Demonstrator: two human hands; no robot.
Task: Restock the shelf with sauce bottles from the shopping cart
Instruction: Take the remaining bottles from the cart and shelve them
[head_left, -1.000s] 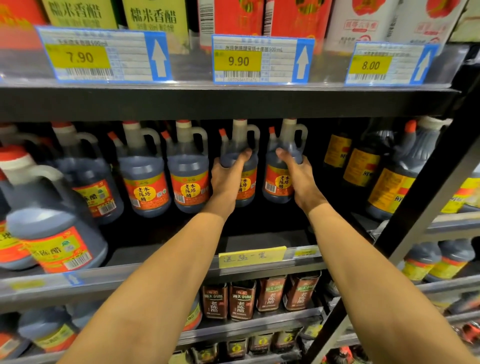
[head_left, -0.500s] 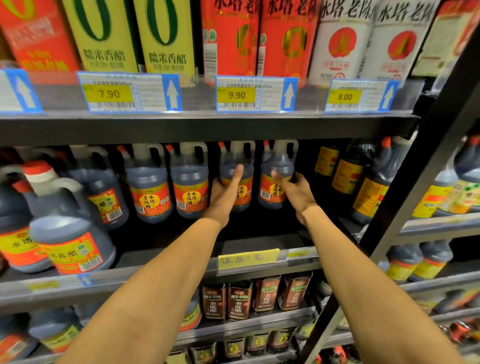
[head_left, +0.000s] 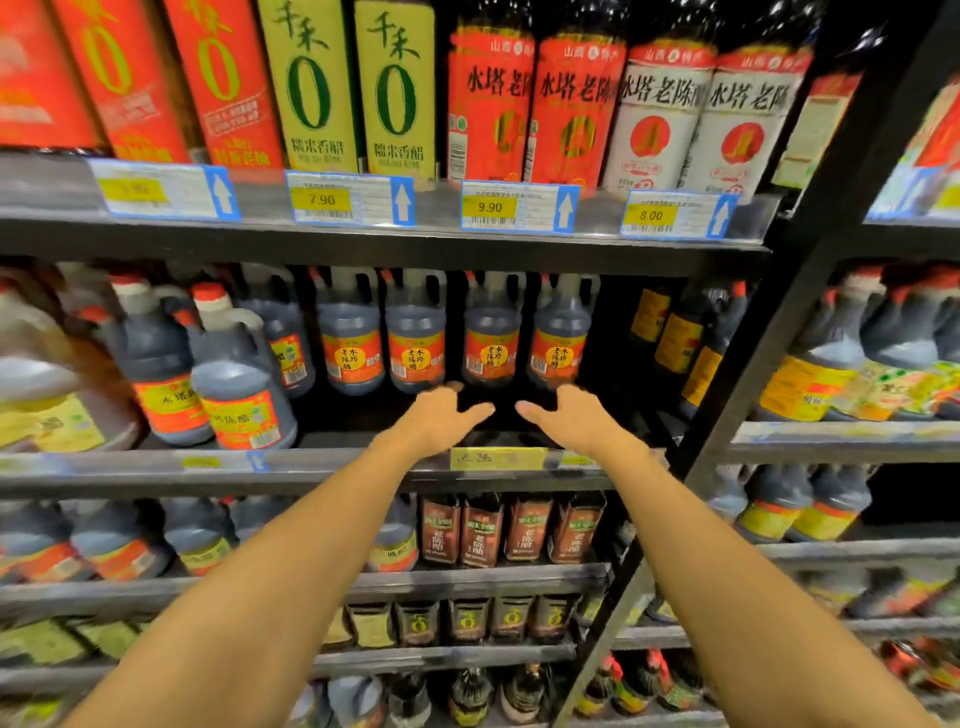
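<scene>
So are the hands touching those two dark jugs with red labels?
Apart. The head view shows both the left hand and right hand below the jugs, holding nothing.

We see two dark sauce jugs (head_left: 492, 332) (head_left: 560, 335) with red-orange labels standing upright, side by side. Both sit far back on the shelf (head_left: 332, 465), behind its front rail.

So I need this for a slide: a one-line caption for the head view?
Both empty hands, left and right, hover before two dark vinegar jugs on the middle shelf.
</scene>
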